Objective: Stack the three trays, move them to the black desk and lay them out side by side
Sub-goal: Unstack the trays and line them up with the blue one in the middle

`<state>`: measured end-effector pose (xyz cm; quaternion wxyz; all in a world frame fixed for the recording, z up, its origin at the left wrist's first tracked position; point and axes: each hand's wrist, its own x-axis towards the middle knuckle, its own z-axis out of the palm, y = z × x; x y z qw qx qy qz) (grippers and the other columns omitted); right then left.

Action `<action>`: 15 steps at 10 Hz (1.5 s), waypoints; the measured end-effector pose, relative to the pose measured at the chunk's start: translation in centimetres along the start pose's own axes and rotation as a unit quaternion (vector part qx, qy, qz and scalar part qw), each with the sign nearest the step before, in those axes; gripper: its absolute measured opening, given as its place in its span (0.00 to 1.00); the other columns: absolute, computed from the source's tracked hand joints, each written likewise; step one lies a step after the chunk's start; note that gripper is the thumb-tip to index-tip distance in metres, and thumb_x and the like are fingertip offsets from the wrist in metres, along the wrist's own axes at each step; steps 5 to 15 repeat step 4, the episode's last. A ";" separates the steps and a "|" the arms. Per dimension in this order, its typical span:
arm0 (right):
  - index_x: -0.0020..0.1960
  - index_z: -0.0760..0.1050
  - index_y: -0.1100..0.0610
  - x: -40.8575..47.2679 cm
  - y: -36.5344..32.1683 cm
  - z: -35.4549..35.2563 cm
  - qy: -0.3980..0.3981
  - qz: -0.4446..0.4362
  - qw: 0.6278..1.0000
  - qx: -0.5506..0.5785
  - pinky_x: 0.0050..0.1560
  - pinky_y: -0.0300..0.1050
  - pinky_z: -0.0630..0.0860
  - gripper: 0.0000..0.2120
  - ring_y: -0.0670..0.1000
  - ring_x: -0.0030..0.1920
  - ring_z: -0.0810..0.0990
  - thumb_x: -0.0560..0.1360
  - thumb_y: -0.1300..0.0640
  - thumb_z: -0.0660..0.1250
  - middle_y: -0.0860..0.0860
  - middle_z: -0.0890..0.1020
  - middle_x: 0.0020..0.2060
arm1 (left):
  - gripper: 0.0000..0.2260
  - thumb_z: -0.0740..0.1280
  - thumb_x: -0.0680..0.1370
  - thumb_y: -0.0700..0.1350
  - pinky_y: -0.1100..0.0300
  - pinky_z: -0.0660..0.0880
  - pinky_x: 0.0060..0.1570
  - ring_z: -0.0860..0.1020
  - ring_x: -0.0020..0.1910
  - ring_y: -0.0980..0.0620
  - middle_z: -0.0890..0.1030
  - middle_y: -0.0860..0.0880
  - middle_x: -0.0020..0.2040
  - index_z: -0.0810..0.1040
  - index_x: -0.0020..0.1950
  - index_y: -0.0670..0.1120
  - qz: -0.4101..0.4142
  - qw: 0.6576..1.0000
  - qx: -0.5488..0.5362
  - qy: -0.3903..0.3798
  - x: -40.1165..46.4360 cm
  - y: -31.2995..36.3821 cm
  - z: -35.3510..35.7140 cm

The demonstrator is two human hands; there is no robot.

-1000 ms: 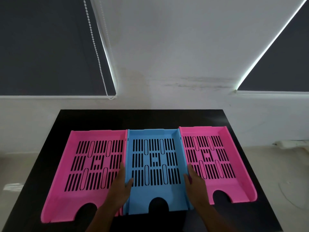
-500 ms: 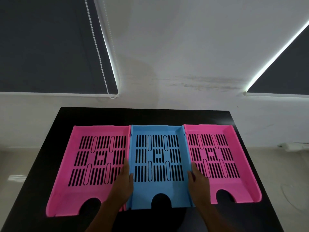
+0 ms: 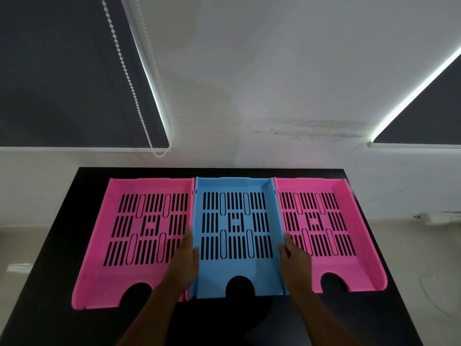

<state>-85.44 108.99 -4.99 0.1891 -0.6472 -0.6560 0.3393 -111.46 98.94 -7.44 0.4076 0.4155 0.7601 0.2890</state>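
Since earlier, nothing shifts: left hand [image 3: 183,264] and right hand [image 3: 296,263] still clasp blue tray's [image 3: 237,233] side walls; light, rigid plastic.

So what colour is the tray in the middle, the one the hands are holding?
Blue. The middle tray shows clearly in the head view.

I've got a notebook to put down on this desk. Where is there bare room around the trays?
The black desk is bare along its near edge, in front of the trays, apart from the forearms. Narrow strips lie left of the left pink tray and behind all three. The middle is crowded: blue tray touches both pink trays, right pink tray nears the edge.
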 end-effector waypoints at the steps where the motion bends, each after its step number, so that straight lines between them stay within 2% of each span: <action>1: 0.67 0.73 0.62 0.0 -0.2 0.0 -0.005 0.005 1.000 0.009 0.22 0.31 0.71 0.15 0.41 0.23 0.71 0.80 0.62 0.63 0.47 0.74 0.28 | 0.35 0.59 0.82 0.43 0.50 0.52 0.75 0.53 0.79 0.43 0.49 0.43 0.82 0.37 0.80 0.48 -0.005 1.000 -0.001 0.000 0.2 0.1 -0.1; 2: 0.67 0.72 0.61 0.1 -0.2 -0.2 -0.007 0.009 1.000 -0.001 0.24 0.35 0.74 0.15 0.44 0.25 0.71 0.81 0.61 0.62 0.49 0.74 0.28 | 0.36 0.60 0.82 0.43 0.47 0.53 0.76 0.53 0.79 0.42 0.49 0.44 0.82 0.38 0.80 0.49 -0.009 1.000 0.004 -0.004 -0.2 0.5 -0.1; 3: 0.62 0.74 0.58 -0.2 0.3 -0.2 -0.025 -0.008 1.000 0.005 0.28 0.42 0.81 0.10 0.50 0.28 0.79 0.81 0.62 0.61 0.51 0.78 0.32 | 0.37 0.61 0.81 0.46 0.46 0.53 0.76 0.53 0.79 0.42 0.47 0.45 0.82 0.38 0.81 0.48 -0.019 1.000 0.020 -0.003 -0.6 0.4 -0.2; 4: 0.64 0.75 0.61 -1.0 0.2 -1.0 0.002 -0.002 1.000 0.028 0.43 0.41 0.83 0.13 0.49 0.39 0.82 0.80 0.61 0.62 0.50 0.82 0.43 | 0.37 0.61 0.81 0.49 0.49 0.50 0.77 0.46 0.80 0.47 0.43 0.48 0.82 0.40 0.81 0.49 0.011 0.996 0.063 0.058 -2.6 1.1 0.5; 15: 0.64 0.75 0.61 -1.0 0.2 -1.0 0.002 -0.002 1.000 0.028 0.43 0.41 0.83 0.13 0.49 0.39 0.82 0.80 0.61 0.62 0.50 0.82 0.43 | 0.37 0.61 0.81 0.49 0.49 0.50 0.77 0.46 0.80 0.47 0.43 0.48 0.82 0.40 0.81 0.49 0.011 0.996 0.063 0.058 -2.6 1.1 0.5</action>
